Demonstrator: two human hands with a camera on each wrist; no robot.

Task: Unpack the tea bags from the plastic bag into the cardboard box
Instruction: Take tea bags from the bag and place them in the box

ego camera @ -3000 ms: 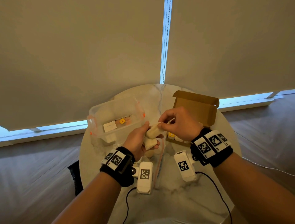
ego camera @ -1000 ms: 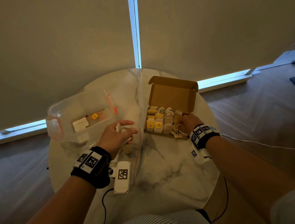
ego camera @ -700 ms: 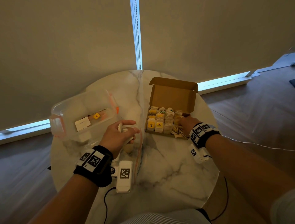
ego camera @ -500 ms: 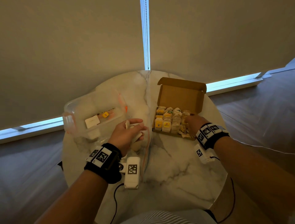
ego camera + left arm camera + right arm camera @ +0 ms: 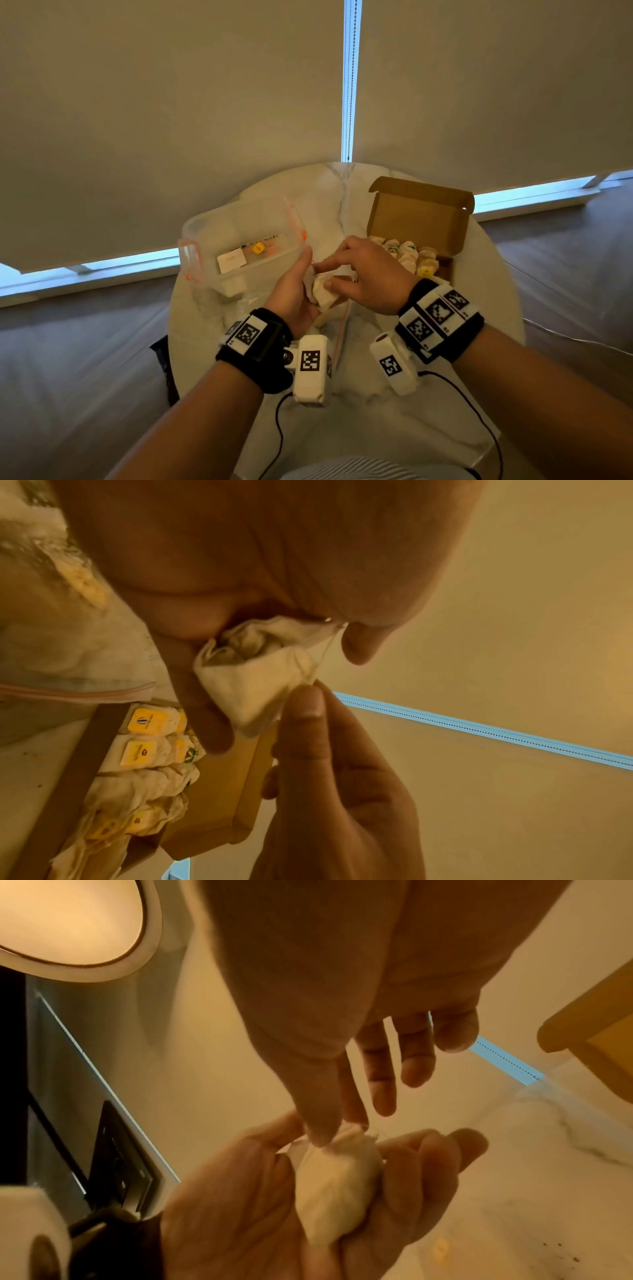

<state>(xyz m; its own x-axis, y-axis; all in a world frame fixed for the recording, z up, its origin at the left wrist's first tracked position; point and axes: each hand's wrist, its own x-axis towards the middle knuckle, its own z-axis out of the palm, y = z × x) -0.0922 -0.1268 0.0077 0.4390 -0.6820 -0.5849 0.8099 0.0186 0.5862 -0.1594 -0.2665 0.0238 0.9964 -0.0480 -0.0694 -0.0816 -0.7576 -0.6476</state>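
Note:
My left hand (image 5: 300, 291) holds pale tea bags (image 5: 323, 294) in its curled palm above the table, left of the cardboard box. My right hand (image 5: 325, 276) has come up against it, and its thumb and forefinger pinch the top corner of the front tea bag (image 5: 334, 1183). The left wrist view shows this tea bag (image 5: 255, 688) with its thin string, and a crumpled one behind it. The open cardboard box (image 5: 419, 219) stands at the right with rows of tea bags (image 5: 409, 254) in it. The plastic bag (image 5: 342, 330) lies flat on the table under my hands.
A clear plastic container (image 5: 239, 240) with orange clips stands at the left of the round marble table (image 5: 394, 404), holding small packets. Closed blinds hang close behind the table. Wrist camera cables trail over the near table edge.
My right hand has left the cardboard box and moved left to the tea bags in my left hand, taking hold of one. My left hand has kept its hold throughout.

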